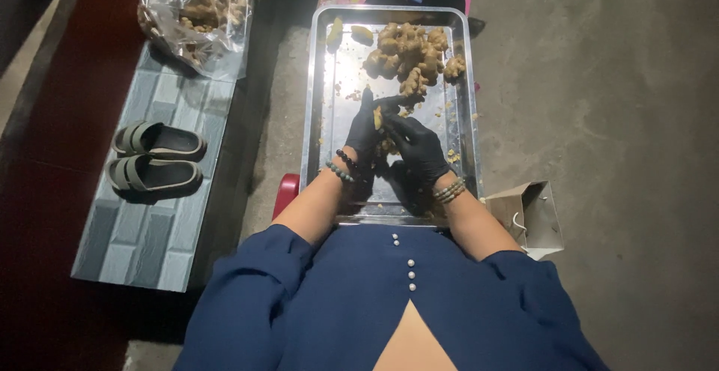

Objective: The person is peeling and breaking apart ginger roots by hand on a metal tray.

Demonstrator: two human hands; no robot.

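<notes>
Far left there's a pair of grey sandals (156,157) on a tiled ledge, with a clear bag of ginger (196,8) up top. Over the steel tray (318,101), the gloved left hand (365,128) is pinched around a small ginger piece (378,119); the right hand (416,148) touches it, grip unclear. Ginger pile (410,50) sits at the tray's far end, paper bag (528,214) on the right.

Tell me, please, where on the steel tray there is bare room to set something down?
The rectangular steel tray is bare along its left side, between the rim and the black-gloved hands. The far right is crowded by the knobbly brown ginger pile; peel scraps litter the right edge.
</notes>
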